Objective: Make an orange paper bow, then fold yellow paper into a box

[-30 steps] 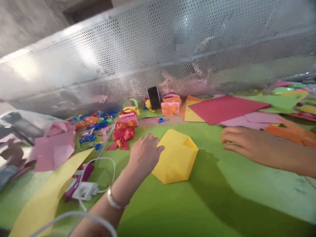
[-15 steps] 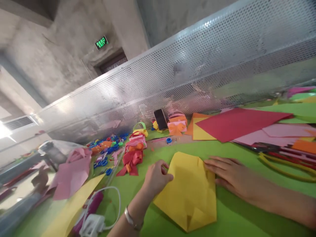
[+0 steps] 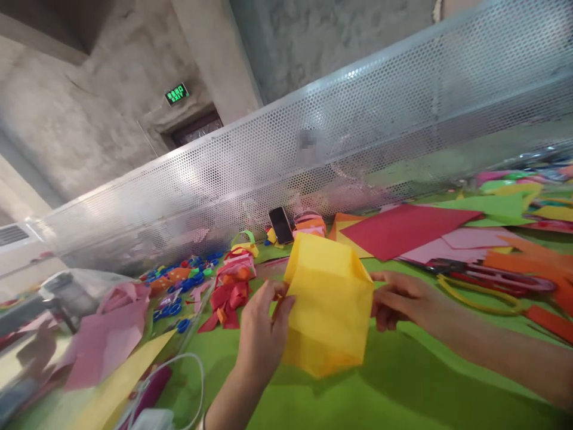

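Note:
A folded yellow paper point(image 3: 329, 298), shaped like a small bag, is raised off the green tabletop between my hands. Its lower end comes to a blunt point, and a shadow falls on the green surface under it. My left hand point(image 3: 264, 325) pinches its left edge between thumb and fingers. On the opposite edge, my right hand point(image 3: 400, 298) grips it with curled fingers; the fingertips are partly behind the sheet. Behind the yellow piece stands a small pink and orange paper bag point(image 3: 308, 224), half covered by it.
A phone point(image 3: 280, 226) leans at the back. Red paper bows point(image 3: 228, 295) and blue scissors point(image 3: 168, 309) lie left, near a pink paper bag point(image 3: 105, 334) and a white cable point(image 3: 202, 376). Red sheets point(image 3: 407, 230) and a yellow strip handle point(image 3: 478, 295) lie right. A perforated metal screen point(image 3: 250, 161) runs behind.
The yellow paper, lying flat before, is now lifted and tilted up. My right hand has gone from resting flat on its edge to gripping it. The view has shifted slightly right.

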{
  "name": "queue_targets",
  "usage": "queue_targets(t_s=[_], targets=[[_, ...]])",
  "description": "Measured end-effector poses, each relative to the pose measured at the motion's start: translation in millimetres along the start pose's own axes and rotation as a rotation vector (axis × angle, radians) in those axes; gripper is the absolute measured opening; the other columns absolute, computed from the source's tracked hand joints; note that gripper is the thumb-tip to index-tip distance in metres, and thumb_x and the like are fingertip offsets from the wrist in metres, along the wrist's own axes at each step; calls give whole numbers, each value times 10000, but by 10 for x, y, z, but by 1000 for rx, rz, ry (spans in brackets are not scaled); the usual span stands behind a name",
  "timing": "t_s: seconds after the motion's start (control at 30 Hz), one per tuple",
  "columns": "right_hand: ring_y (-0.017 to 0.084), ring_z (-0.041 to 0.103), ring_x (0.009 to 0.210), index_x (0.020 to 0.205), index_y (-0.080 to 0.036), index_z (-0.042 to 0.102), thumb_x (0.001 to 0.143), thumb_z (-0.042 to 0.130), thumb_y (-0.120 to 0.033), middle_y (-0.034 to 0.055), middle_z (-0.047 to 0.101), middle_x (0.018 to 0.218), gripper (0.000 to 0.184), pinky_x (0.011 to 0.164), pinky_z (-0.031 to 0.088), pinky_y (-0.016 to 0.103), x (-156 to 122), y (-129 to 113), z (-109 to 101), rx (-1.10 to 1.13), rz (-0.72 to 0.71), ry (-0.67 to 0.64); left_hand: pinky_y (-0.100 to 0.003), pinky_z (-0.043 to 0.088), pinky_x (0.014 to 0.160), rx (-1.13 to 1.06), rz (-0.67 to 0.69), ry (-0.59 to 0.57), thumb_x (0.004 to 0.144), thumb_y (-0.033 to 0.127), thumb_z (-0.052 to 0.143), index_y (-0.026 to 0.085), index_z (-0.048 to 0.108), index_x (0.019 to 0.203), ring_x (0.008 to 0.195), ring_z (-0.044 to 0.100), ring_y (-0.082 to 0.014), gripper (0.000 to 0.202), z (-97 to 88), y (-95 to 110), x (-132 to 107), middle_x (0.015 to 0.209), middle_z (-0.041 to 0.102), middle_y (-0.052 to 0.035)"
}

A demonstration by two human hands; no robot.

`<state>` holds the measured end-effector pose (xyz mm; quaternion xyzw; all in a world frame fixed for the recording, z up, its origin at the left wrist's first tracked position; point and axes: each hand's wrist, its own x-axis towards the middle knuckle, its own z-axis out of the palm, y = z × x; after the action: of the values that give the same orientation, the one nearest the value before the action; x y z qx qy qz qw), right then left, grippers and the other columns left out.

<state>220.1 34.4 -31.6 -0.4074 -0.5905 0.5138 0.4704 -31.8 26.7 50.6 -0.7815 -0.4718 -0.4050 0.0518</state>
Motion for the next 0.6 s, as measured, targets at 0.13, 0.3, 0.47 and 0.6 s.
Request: queue_targets(t_s=[0.13, 0.3, 0.47, 0.6], targets=[[195, 699, 597, 1164, -167, 550, 851, 538, -311, 54, 712, 761, 345, 506, 549, 294, 36, -6, -58, -70, -74, -8, -244, 575, 719, 96, 299, 79, 885, 85, 466, 210, 526, 824, 891, 731, -182, 151, -22, 155, -100, 918, 761, -48], [273, 648, 1092, 1384, -245, 451, 887, 524, -405, 136, 643, 1248, 527, 863, 564, 426, 2, -310, -391, -166, -209, 92, -355, 583, 886, 260, 615, 120, 872, -11, 407, 170, 581, 931, 1106, 659, -254, 258, -29, 214, -146, 1044, 759, -95], [395, 319, 1391, 1505, -374, 285, 652, 641, -780, 27, 271, 1585, 1010, 1085, 357, 547, -269, -681, -491, -559, -218, -281, -401, 587, 889, 271, 560, 63, 897, 16, 378, 166, 561, 791, 1116, 644, -294, 259, 40, 187, -146, 1059, 752, -114], [405, 318, 1390, 1526, -289, 265, 640, 667, -764, 69, 290, 1577, 1083, 1127, 286, 551, -296, -631, -287, -625, -30, -223, -423, 576, 899, 242, 572, -5, 917, 26, 346, 155, 552, 757, 1151, 610, -326, 290, 86, 208, -157, 1100, 734, -144]])
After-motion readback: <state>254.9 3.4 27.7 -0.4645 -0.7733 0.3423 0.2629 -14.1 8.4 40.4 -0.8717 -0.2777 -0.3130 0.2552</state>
